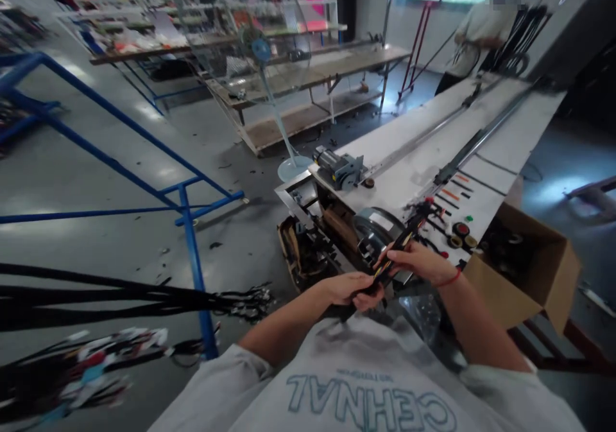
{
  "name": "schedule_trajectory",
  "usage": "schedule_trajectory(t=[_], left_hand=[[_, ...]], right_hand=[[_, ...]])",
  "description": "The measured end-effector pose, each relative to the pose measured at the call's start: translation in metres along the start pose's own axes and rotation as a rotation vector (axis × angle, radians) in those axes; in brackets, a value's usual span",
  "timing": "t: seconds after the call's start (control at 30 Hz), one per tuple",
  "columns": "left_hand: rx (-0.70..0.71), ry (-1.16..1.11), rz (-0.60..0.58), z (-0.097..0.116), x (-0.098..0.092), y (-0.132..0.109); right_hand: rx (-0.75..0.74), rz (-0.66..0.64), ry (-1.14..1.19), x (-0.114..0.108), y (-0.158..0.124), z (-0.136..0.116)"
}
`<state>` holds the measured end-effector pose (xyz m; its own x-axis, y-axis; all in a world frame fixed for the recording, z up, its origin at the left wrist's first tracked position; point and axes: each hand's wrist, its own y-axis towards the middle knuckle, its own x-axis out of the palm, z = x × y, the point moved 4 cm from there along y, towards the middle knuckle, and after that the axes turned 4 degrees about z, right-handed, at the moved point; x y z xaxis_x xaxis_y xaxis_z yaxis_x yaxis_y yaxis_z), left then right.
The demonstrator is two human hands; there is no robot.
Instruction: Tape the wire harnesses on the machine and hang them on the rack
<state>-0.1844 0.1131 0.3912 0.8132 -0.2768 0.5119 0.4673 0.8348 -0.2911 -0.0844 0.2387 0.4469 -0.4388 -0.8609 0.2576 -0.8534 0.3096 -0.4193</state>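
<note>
A dark wire harness (384, 267) with some yellow wires showing runs slantwise between my hands, close in front of my body. My left hand (352, 289) is closed around its nearer end. Further along it, my right hand (418, 260) grips it with thumb and fingers, a red band at the wrist. Just beyond the hands, a round grey machine part (380, 226) sits at the near end of the white worktable (409, 143). Dark and red pieces lie on the tabletop by the harness's far end. What the curled fingers cover is hidden.
Tape rolls (461, 229) lie at the table's right edge, above an open cardboard box (524, 271). A motor (337, 165) is mounted at the left edge. To the left stand a blue frame (192, 271) with hanging cable bundles and a pedestal fan (262, 50). A person (486, 31) stands at the far end.
</note>
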Motion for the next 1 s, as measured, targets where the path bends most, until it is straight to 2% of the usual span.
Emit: schedule_trajectory(t=[0.1, 0.2, 0.3, 0.4, 0.53, 0.63, 0.77, 1.0], left_hand=[[0.075, 0.23, 0.228, 0.014, 0.004, -0.006], [0.164, 0.673, 0.428, 0.041, 0.012, -0.018], [0.252, 1.015, 0.527, 0.062, 0.024, -0.024], [0.358, 1.131, 0.58, 0.07, 0.031, -0.021], [0.406, 1.061, 0.664, 0.072, 0.024, -0.015], [0.341, 0.954, 0.711, 0.069, 0.015, -0.016], [0.238, 0.711, 0.695, 0.055, 0.007, -0.015], [0.167, 0.431, 0.693, 0.026, 0.001, -0.001]], right_hand=[[0.047, -0.002, 0.089, -0.004, -0.002, 0.003], [-0.033, 0.076, 0.181, -0.003, -0.007, 0.007], [-0.108, 0.099, 0.281, 0.006, -0.008, 0.02], [-0.16, 0.062, 0.513, 0.021, -0.003, 0.042], [-0.226, 0.21, 0.705, 0.032, 0.008, 0.059], [-0.23, 0.288, 0.628, 0.032, 0.011, 0.051], [-0.254, 0.344, 0.551, 0.026, 0.012, 0.037], [-0.247, 0.385, 0.504, 0.032, 0.02, 0.049]])
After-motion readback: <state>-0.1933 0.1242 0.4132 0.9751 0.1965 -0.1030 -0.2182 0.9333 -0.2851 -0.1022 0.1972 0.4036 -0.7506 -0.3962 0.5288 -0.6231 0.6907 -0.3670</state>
